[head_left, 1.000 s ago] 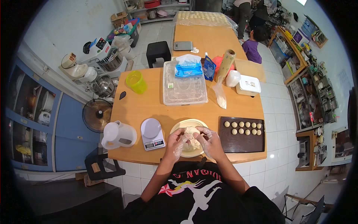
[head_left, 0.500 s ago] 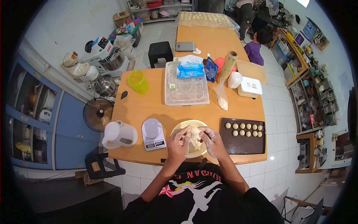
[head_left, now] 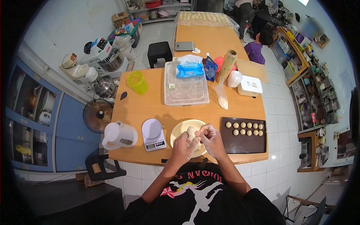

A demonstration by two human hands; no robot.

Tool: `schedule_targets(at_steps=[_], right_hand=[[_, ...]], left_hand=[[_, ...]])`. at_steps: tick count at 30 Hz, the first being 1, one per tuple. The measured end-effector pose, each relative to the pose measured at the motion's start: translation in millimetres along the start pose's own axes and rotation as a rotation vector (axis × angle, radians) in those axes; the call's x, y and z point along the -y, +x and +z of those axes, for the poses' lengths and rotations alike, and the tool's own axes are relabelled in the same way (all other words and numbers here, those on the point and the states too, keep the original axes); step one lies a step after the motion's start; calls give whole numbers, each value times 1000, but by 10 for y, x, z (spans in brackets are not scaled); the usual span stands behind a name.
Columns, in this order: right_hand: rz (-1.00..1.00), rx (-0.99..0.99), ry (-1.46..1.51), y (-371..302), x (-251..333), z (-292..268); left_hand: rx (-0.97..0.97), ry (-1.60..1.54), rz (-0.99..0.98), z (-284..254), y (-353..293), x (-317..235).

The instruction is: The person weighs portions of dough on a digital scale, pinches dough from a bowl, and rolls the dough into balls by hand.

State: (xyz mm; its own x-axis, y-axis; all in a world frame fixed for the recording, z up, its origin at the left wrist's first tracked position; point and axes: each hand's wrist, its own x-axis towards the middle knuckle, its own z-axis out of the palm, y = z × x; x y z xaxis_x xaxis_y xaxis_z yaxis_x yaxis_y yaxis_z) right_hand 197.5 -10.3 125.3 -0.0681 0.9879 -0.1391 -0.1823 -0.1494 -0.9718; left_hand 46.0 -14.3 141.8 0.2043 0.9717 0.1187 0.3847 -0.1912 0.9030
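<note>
Lettering point(head_left: 187, 64) on blue tissue pack point(head_left: 190, 70), black shirt point(head_left: 225, 197)

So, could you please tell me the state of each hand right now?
Left hand: closed around the dough, over the bowl.
Right hand: closed, at the dough; whether it pinches a piece cannot be told.

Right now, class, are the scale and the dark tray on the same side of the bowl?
No, the scale stands left of the cream bowl, the dark tray right of it.
</note>
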Motion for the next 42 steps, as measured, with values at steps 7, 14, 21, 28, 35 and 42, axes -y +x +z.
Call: schedule_targets(at_steps=[7, 14, 21, 28, 35, 42], right_hand=[[-137, -14, -355, -60, 153, -43], [-293, 51, -487, -68, 267, 13], [-433, 33, -588, -103, 306, 61], [-131, 50, -257, -126, 175, 121], [34, 103, 235, -73, -131, 48], [169, 160, 262, -47, -163, 62]], left_hand=[[62, 43, 22, -64, -29, 201], [123, 6, 146, -169, 25, 110], [11, -2, 322, -161, -42, 179], [137, -609, -171, -17, -140, 465], [304, -1020, -229, 69, -114, 770], [231, -1390, -262, 40, -60, 588]])
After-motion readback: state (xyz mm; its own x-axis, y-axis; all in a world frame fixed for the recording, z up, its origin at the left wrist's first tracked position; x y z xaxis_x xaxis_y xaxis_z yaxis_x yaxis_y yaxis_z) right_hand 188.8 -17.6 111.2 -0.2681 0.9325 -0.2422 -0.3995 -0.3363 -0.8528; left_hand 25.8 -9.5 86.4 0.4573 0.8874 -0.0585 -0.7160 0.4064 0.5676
